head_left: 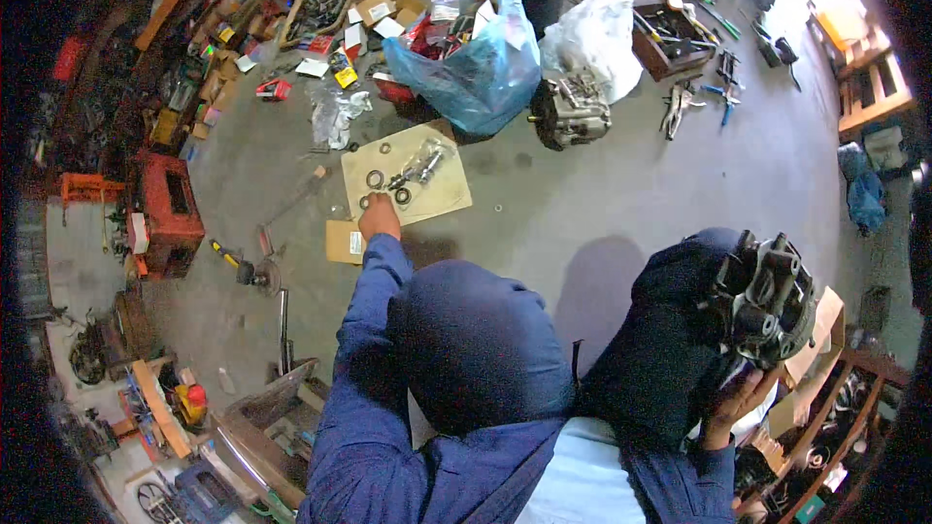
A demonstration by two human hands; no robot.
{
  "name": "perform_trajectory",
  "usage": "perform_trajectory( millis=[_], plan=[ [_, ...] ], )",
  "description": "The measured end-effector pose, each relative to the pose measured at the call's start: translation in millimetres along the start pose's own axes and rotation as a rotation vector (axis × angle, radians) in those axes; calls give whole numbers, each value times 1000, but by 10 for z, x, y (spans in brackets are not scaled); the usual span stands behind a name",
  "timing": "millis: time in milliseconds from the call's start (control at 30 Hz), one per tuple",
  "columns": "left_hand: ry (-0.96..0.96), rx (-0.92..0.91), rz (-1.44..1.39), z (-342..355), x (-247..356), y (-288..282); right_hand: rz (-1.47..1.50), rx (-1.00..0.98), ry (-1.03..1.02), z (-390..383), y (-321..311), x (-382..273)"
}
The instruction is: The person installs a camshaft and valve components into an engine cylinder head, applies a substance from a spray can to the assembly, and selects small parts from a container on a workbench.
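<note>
My left hand (380,216) reaches down to the near edge of a cream sheet (449,196) on the floor. Its fingers are curled together beside a small ring (366,201), and what they pinch, if anything, is hidden. Around it on the sheet are a ring-shaped bearing (376,179), a darker bearing (402,196) and a shaft-like metal part (425,163) in clear plastic. On my right knee rests a grey cast-metal casing (767,301) with open cavities. My right hand (740,398) grips it from below, its fingers partly hidden.
A small cardboard box (345,242) sits by my left hand. Beyond the sheet stand a blue plastic bag (476,78) and a second metal casing (575,111). Pliers (677,111) lie far right. A red metal box (167,204) is at left, and a wooden crate (262,432) is near left.
</note>
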State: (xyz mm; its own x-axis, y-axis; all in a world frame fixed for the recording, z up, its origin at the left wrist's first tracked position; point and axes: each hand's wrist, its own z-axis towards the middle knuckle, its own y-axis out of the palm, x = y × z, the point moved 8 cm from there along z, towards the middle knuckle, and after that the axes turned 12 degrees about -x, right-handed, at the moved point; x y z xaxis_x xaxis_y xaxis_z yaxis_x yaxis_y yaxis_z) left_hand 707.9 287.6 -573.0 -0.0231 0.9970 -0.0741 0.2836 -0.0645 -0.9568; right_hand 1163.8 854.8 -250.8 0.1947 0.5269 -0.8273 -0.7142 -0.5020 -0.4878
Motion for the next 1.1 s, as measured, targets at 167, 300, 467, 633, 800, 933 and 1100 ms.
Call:
perform_trajectory(
  millis=[167,300,467,633,800,933,1100],
  plan=[
    [-84,-20,18,63,-116,-171,-14,9,-35,-63,-1,53],
    [95,257,-481,-137,356,-918,86,-1,-31,-157,-197,297],
    [584,115,-998,-828,1171,-2907,56,21,-106,97,-32,-84],
    [1192,-192,-1148,-1887,2489,-4284,110,132,-264,222,-224,-365],
    [1690,-254,-727,-3092,3846,-4600,-210,78,-423,608,-542,-952],
    [1672,-273,-609,-3432,4427,-4539,-435,-73,-407,1035,-537,-1148],
    [1498,-166,-250,-3501,4758,-4302,-379,-316,-309,1268,-546,-824]
  ],
)
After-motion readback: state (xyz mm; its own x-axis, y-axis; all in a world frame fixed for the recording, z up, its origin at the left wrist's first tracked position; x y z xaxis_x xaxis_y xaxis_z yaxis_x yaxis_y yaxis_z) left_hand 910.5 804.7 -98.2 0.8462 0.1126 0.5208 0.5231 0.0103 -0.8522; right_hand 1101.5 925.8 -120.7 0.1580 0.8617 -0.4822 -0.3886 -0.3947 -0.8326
